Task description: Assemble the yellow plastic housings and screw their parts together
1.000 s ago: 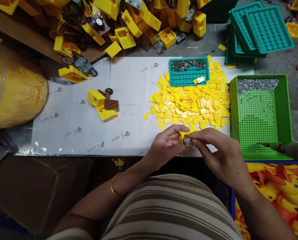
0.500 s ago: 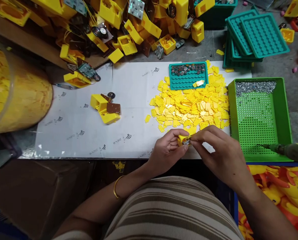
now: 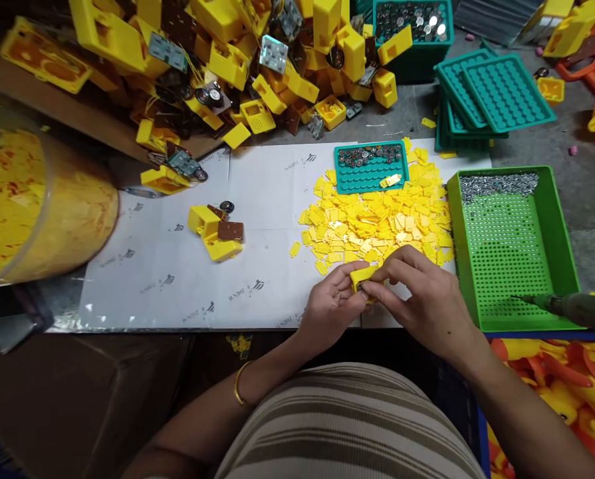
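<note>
My left hand [image 3: 330, 303] is closed around a small yellow plastic housing [image 3: 361, 274], held above the front edge of the white sheet. At the housing's dark opening, the thumb and fingers of my right hand [image 3: 419, 289] are pinched together. Whatever lies between those fingertips is hidden. Just beyond both hands spreads a heap of flat yellow plastic covers [image 3: 377, 223]. A teal tray [image 3: 357, 179] rests at the far side of the heap, with several button cells [image 3: 361, 156] in its back rows and a few yellow covers on its front right.
Left on the sheet lies an opened yellow housing with a brown board [image 3: 231, 231]. Yellow housings with wired parts [image 3: 232, 66] are piled behind. A green basket [image 3: 559, 233] holds screws [image 3: 501, 185], with a screwdriver-like tool [image 3: 576, 309] over it. Teal trays [image 3: 509, 93] are stacked at back right.
My right thumb has moved in over the housing's opening, covering the metallic part seen there before. The housing appears turned slightly. The camera view has tilted up a little.
</note>
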Motion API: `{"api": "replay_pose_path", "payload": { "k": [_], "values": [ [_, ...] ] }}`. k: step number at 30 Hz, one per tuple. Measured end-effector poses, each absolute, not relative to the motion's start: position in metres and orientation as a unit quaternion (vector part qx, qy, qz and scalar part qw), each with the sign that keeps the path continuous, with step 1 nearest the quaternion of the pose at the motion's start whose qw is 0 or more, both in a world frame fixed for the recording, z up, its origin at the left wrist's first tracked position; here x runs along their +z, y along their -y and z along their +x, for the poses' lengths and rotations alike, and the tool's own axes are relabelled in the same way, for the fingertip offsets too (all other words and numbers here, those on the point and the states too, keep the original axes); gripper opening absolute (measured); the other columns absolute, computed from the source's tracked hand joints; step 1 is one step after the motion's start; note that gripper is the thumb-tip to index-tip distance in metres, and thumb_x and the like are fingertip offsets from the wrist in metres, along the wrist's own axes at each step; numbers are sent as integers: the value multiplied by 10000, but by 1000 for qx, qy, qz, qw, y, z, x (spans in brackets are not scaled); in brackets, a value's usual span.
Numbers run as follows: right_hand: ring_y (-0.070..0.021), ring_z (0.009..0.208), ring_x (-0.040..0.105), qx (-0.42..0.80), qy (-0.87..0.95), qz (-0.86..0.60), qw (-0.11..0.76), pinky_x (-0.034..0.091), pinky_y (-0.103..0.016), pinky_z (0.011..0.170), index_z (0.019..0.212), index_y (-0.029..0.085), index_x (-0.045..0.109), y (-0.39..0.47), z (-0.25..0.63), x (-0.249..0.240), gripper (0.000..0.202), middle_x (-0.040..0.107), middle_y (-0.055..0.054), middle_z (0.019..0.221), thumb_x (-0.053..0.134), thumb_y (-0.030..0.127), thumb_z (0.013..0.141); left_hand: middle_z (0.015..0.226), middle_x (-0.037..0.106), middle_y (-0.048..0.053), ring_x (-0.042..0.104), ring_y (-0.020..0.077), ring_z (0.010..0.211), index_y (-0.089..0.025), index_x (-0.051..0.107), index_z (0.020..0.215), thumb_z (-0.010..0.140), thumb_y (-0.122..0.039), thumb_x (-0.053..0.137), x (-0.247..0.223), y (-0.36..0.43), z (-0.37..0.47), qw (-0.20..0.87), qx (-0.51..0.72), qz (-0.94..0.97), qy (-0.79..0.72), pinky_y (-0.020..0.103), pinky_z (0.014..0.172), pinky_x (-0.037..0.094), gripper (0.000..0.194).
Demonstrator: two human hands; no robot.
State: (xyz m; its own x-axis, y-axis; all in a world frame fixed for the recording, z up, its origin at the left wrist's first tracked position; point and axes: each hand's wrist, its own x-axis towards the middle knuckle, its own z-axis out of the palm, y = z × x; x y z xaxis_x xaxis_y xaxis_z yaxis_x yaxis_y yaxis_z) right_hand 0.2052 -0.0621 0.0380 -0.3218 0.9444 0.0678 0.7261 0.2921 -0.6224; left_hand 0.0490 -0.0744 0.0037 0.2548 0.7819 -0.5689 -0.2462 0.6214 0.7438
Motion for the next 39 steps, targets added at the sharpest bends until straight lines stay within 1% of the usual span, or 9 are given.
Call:
{"api": "replay_pose_path", "payload": {
  "k": [8,12,16,20,23,27,31,36,39],
  "values": [
    [-169,846,574,359,697,-506,360,485,-324,756,870,214,613,64,203,20,45,574,-37,880,625,252,849,971,709,57,652,154,898,-156,602,1141,710,-224,722,7,73,46,734,341,312,-497,228,762,518,452],
    [-157,781,543,409,644,-541,353,454,-288,678,780,210,593,67,201,19,58,570,-21,809,624,203,828,1025,705,74,658,186,915,-160,620,1167,727,-284,728,5,74,46,770,333,268,-474,281,782,536,470],
    [-118,664,468,446,612,-553,347,392,-244,583,816,198,563,64,197,19,50,542,-1,790,613,193,813,1095,682,104,658,222,923,-140,659,1113,802,-406,651,3,77,50,773,359,238,-466,288,690,563,409],
    [-103,635,467,516,578,-522,356,368,-228,546,807,182,560,58,194,17,42,544,9,764,593,206,816,1010,697,97,663,191,797,-142,659,1121,797,-422,661,3,80,51,769,364,237,-470,241,563,548,428],
    [-101,612,467,550,560,-500,366,364,-228,520,855,174,596,58,193,16,83,547,6,749,581,256,845,974,700,79,654,174,756,-163,665,1122,787,-402,677,1,81,47,765,368,248,-466,247,562,555,411],
    [-116,716,520,466,629,-496,376,447,-252,616,972,196,666,69,196,14,145,558,-37,899,566,253,883,979,689,67,641,151,727,-163,675,1096,781,-381,685,0,82,40,752,385,261,-466,254,578,573,383],
    [-146,820,547,379,686,-496,374,503,-313,750,1141,237,639,82,195,7,280,535,-52,988,609,241,862,972,674,73,612,115,642,-136,666,1075,797,-379,669,2,87,41,722,405,250,-503,214,479,553,370],
    [-178,873,551,292,710,-505,395,519,-338,760,1149,219,637,87,192,0,287,521,-72,975,606,222,865,1067,672,88,663,157,776,-147,643,1121,814,-377,650,5,89,41,747,416,196,-481,276,638,597,384],
    [-192,920,550,294,749,-478,353,523,-358,799,1234,190,588,85,198,1,361,505,-92,1017,577,204,873,1015,696,96,679,165,777,-138,630,1143,808,-339,660,6,88,37,771,391,170,-473,282,660,596,392]
  ]
}}
